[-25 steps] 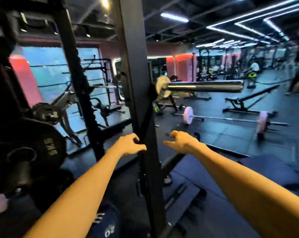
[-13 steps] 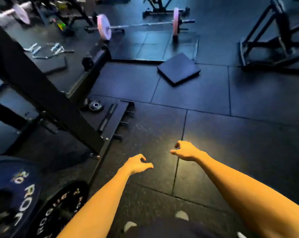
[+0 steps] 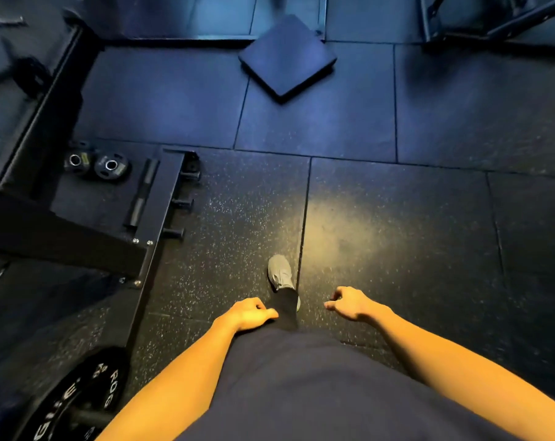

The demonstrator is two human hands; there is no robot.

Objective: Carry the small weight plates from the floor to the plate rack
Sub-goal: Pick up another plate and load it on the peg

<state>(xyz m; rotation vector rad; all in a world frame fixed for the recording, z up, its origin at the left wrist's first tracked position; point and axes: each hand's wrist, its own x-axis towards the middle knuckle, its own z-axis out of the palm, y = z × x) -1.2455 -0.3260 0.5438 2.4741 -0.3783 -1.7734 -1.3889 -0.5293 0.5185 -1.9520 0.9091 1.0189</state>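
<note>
Two small black weight plates (image 3: 111, 166) (image 3: 75, 160) with shiny centre holes lie flat side by side on the floor inside the rack's base, at the left. My left hand (image 3: 249, 313) and my right hand (image 3: 349, 303) hang in front of my body near the bottom centre, fingers loosely curled, holding nothing. Both hands are far from the plates, below and to the right of them. The black rack frame (image 3: 78, 243) crosses the left side, and a large black plate (image 3: 78, 399) sits on a peg at the bottom left.
Short storage pegs (image 3: 180, 203) stick out from the rack's base rail. A dark square pad (image 3: 287, 57) lies on the rubber floor at the top centre. Another metal frame (image 3: 492, 23) stands at the top right. My grey shoe (image 3: 281, 273) is on the floor between my hands.
The view has tipped from the gym ahead down to the floor. The rack base and two small plates have come into view at the left. Both hands stay empty.
</note>
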